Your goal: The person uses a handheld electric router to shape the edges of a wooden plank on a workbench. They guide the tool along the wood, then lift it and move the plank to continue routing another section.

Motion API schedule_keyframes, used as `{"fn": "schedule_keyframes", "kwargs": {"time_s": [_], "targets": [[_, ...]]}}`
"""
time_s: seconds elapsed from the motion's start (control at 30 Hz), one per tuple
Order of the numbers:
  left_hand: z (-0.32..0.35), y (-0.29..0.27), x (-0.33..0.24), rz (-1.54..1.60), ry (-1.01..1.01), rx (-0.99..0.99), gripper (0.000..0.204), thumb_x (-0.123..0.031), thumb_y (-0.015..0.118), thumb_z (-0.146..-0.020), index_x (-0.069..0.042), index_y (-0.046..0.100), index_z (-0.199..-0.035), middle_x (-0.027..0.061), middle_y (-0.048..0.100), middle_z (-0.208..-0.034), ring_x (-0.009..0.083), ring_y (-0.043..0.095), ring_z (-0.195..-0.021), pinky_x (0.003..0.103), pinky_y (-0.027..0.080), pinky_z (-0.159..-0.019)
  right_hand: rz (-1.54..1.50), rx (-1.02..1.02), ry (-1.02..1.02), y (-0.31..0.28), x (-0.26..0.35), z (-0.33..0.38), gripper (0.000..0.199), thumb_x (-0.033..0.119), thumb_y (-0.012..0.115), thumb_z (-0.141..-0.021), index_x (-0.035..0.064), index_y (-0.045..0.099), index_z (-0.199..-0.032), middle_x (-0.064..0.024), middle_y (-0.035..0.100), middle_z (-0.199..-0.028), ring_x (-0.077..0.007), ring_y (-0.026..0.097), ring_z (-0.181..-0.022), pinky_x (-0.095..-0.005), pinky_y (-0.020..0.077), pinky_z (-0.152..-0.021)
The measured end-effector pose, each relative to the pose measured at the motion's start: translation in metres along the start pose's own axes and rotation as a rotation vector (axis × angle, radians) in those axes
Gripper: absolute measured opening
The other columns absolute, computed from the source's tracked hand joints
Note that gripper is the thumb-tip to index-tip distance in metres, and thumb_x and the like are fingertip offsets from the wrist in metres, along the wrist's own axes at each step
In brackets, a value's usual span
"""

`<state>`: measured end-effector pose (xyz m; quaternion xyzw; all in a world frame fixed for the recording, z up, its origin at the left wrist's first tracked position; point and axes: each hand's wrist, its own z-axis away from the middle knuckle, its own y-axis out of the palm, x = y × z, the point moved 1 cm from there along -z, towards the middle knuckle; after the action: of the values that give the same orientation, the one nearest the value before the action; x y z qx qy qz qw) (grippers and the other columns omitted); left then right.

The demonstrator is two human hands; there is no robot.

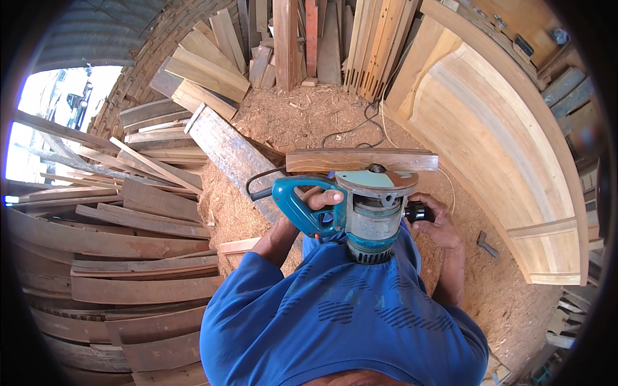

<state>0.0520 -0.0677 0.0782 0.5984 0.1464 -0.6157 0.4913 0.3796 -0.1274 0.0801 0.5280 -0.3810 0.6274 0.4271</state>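
Observation:
A teal and silver router is held close against the front of my blue shirt, its round base tilted away from me. My left hand is wrapped through its teal D-shaped handle. With my right hand I grip the black side knob. Just beyond the base lies a narrow brown wooden board, running left to right. The dark bit end shows at the base, by the board's near edge; whether it touches the wood I cannot tell. A black cord leaves the handle toward the left.
A worn plank slants under the board's left side. Stacked timber fills the left. A large panelled door leans on the right. Wood shavings cover the floor, with cords on them and a small dark tool at right.

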Motion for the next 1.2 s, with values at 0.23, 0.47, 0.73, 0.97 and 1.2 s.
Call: {"fn": "schedule_keyframes", "kwargs": {"time_s": [0.23, 0.47, 0.73, 0.97, 1.2], "targets": [[0.0, -0.003, 0.002, 0.032, 0.003, 0.003, 0.081, -0.047, 0.071, -0.078, 0.005, 0.05, -0.135, 0.0204, 0.058, -0.13, 0.0304, 0.055, -0.118, 0.042, 0.044, -0.099, -0.229, 0.071, 0.145, -0.005, 0.008, 0.002, 0.076, 0.048, 0.071, -0.086, -0.0011, 0.045, -0.138, -0.0101, 0.061, -0.113, -0.0165, 0.057, -0.104, -0.0307, 0.0462, -0.093], [-0.006, 0.001, 0.008, 0.069, -0.002, 0.041, 0.08, -0.047, 0.071, -0.078, 0.005, 0.05, -0.135, 0.0205, 0.058, -0.131, 0.0304, 0.055, -0.119, 0.042, 0.044, -0.1, -0.251, 0.245, 0.195, 0.018, -0.045, 0.012, 0.095, 0.056, 0.071, -0.083, -0.0092, 0.035, -0.142, -0.019, 0.053, -0.135, -0.0251, 0.05, -0.124, -0.037, 0.037, -0.107], [0.002, -0.002, 0.017, 0.119, -0.013, 0.01, 0.079, -0.046, 0.071, -0.078, 0.005, 0.05, -0.135, 0.0206, 0.058, -0.131, 0.0305, 0.055, -0.119, 0.042, 0.044, -0.1, -0.569, 0.19, 0.102, 0.066, -0.037, -0.004, 0.108, 0.062, 0.076, -0.073, -0.0098, 0.036, -0.142, -0.0196, 0.051, -0.138, -0.027, 0.046, -0.129, -0.0363, 0.0321, -0.11], [0.003, -0.004, 0.02, 0.147, -0.004, 0.005, 0.078, -0.045, 0.071, -0.079, 0.005, 0.05, -0.135, 0.0207, 0.058, -0.131, 0.0305, 0.055, -0.12, 0.042, 0.044, -0.101, -0.586, 0.156, 0.08, 0.07, -0.039, -0.002, 0.101, 0.055, 0.078, -0.075, -0.0093, 0.037, -0.141, -0.0177, 0.052, -0.137, -0.0257, 0.047, -0.128, -0.036, 0.0328, -0.11], [0.002, -0.008, 0.024, 0.144, 0.005, -0.017, 0.077, -0.044, 0.071, -0.079, 0.005, 0.05, -0.135, 0.0208, 0.058, -0.132, 0.0306, 0.055, -0.12, 0.042, 0.044, -0.101, -0.525, 0.094, 0.091, 0.076, -0.008, 0.004, 0.094, 0.047, 0.08, -0.078, -0.0082, 0.037, -0.141, -0.0176, 0.052, -0.137, -0.0252, 0.047, -0.126, -0.0373, 0.0341, -0.109]]}}
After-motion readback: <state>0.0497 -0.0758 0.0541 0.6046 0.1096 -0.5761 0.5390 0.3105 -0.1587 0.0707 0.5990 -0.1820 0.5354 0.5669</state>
